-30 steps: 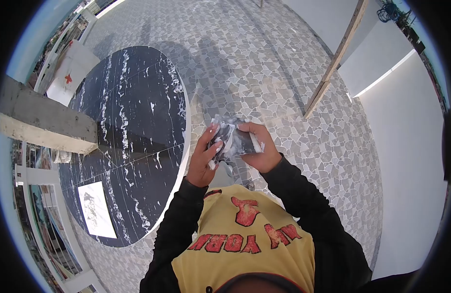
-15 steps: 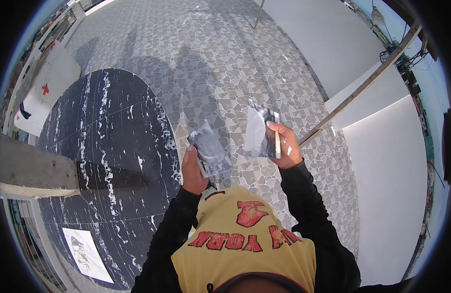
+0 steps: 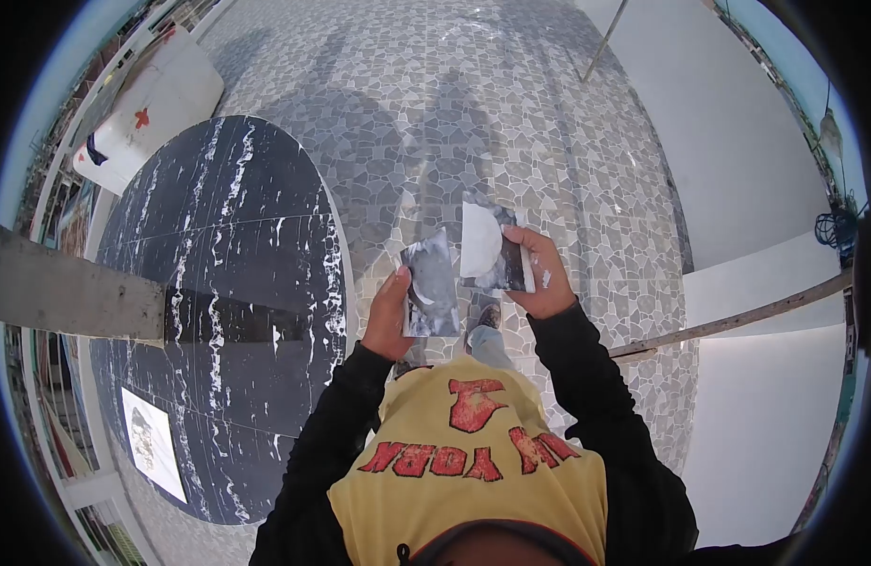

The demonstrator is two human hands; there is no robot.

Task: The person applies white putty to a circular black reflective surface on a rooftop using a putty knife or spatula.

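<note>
My left hand (image 3: 388, 314) is closed on the left edge of a flat rectangular tile piece (image 3: 431, 283), mottled grey and white with a pale curved mark. My right hand (image 3: 546, 275) grips a second tile piece (image 3: 480, 247) by its right side, thumb over the face. That one bears a large whitish rounded patch on a dark, marbled ground. Both pieces are held up side by side in front of my body, with a narrow gap between them. White smudges show on the back of my right hand.
A dark oval tabletop with white veins (image 3: 256, 377) lies to my left, with a white rectangular sheet or tile (image 3: 152, 443) on it. A concrete beam (image 3: 77, 288) juts over it. A wooden pole (image 3: 737, 319) and white wall (image 3: 766, 396) stand right. Patterned tiles (image 3: 398, 85) cover the floor.
The view has turned and shifted. My hands have come closer together, and the left piece now stands more upright. A foot shows below the pieces.
</note>
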